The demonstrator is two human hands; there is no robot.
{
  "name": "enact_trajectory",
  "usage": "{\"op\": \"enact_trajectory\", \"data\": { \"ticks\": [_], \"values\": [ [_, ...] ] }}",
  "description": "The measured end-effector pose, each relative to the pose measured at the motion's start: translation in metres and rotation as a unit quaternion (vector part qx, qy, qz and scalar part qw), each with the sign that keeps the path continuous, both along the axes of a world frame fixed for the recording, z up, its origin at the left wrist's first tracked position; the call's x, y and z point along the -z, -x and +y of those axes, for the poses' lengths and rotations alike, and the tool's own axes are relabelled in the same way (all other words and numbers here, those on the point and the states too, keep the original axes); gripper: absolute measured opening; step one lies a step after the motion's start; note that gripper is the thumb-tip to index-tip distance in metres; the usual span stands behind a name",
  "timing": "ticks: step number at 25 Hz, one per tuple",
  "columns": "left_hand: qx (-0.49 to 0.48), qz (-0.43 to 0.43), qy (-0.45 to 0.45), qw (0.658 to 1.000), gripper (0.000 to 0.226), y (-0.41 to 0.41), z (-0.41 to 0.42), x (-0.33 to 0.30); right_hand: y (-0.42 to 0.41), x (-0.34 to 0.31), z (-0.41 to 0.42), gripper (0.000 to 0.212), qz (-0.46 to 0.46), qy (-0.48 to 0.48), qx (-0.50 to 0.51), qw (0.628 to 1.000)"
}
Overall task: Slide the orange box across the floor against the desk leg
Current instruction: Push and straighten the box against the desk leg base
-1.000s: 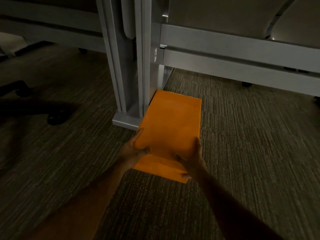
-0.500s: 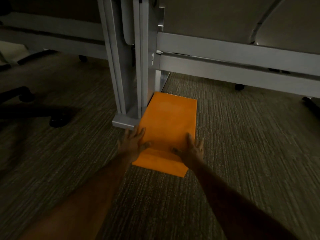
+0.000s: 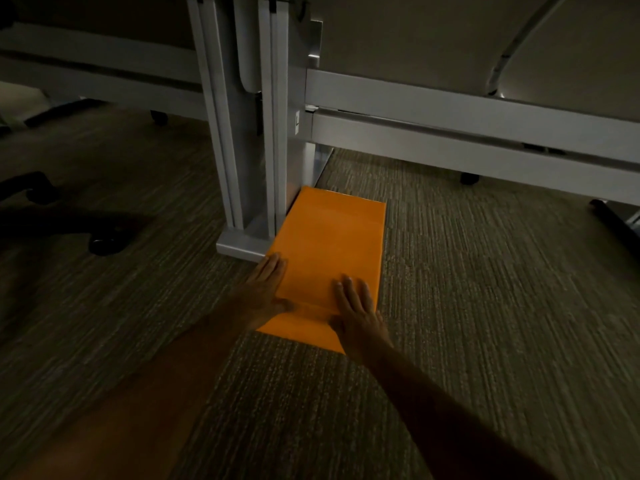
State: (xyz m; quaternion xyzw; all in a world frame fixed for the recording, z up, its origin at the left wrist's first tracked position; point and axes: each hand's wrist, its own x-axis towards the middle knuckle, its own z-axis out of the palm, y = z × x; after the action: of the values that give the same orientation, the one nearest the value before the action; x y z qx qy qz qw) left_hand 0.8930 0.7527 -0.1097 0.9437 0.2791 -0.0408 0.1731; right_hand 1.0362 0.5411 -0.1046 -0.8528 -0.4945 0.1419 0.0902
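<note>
The orange box (image 3: 332, 247) lies flat on the carpet with its left long side against the grey desk leg (image 3: 273, 133) and that leg's foot (image 3: 242, 242). My left hand (image 3: 263, 292) lies flat at the box's near left corner, fingers straight along its left edge, thumb across the near end. My right hand (image 3: 356, 310) rests flat, fingers spread, on the near right part of the box's top. Neither hand grips the box.
A grey crossbar (image 3: 467, 133) runs to the right from the leg, low over the carpet. An office chair's black base with casters (image 3: 104, 242) stands to the left. More casters (image 3: 469, 177) sit under the crossbar. Striped carpet (image 3: 485, 289) stretches right of the box.
The box has slid a little farther along the desk leg. Both hands, curled around its near end a second ago, have opened and now lie flat on it.
</note>
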Motion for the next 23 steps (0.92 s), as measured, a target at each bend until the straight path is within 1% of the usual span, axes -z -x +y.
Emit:
{"op": "enact_trajectory", "data": {
  "ticks": [6,12,15,17,19,21,23],
  "values": [
    [0.007,-0.028,0.02,0.999,0.111,-0.002,0.012,0.014,-0.004,0.012,0.003,0.082,-0.024,-0.005,0.002,1.0],
    [0.011,-0.045,-0.007,0.999,0.108,-0.01,0.019,0.015,-0.009,0.016,0.012,0.082,-0.023,-0.016,0.003,1.0],
    [0.033,-0.03,-0.049,0.998,0.093,-0.009,0.017,0.011,-0.011,0.02,0.013,0.082,-0.02,-0.021,0.005,1.0],
    [0.046,-0.015,-0.112,0.993,0.082,-0.006,0.011,0.009,-0.012,0.022,0.013,0.082,-0.014,-0.023,0.011,1.0],
    [0.071,-0.026,-0.16,0.984,0.073,-0.004,-0.003,0.011,-0.011,0.023,0.014,0.082,-0.014,-0.023,0.011,1.0],
    [0.087,-0.048,-0.154,0.983,0.07,-0.006,-0.021,0.015,-0.011,0.023,0.014,0.083,-0.018,-0.02,0.014,1.0],
    [0.063,-0.049,-0.146,0.986,0.07,-0.008,-0.032,0.015,-0.011,0.025,0.013,0.083,-0.018,-0.024,0.015,0.999]
  ]
}}
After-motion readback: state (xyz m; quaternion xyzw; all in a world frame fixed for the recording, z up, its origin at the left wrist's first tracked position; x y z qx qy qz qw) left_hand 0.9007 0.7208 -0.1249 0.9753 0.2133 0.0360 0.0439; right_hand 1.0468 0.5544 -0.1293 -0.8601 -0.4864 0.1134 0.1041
